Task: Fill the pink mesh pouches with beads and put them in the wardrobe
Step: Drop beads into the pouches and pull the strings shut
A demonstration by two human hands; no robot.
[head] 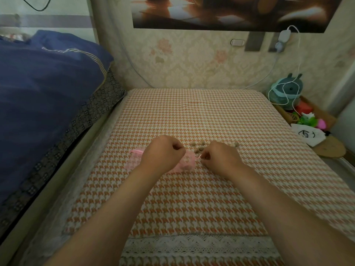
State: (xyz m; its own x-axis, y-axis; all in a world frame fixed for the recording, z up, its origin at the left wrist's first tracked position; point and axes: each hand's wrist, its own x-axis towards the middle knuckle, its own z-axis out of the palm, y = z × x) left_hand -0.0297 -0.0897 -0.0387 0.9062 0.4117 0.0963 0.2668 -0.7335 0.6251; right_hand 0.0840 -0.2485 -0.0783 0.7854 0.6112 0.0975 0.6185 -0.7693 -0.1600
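Observation:
A pink mesh pouch (186, 162) lies on the orange houndstooth cloth (192, 198), mostly under my left hand (162, 152), whose fingers are curled on its upper edge. My right hand (221, 157) pinches the pouch's thin pink drawstring at the pouch's right end. More pink mesh (134, 160) sticks out to the left of my left wrist; whether it belongs to a second pouch is unclear. Several brown beads (198, 146) lie loose on the cloth just beyond and between my hands.
A bed with a dark blue quilt (44, 96) runs along the left. On the right stand a teal toy (288, 91) wrapped in white cable, a tray of colourful items (307, 120) and a white drawstring bag (309, 134). A patterned wall (192, 62) closes the far side.

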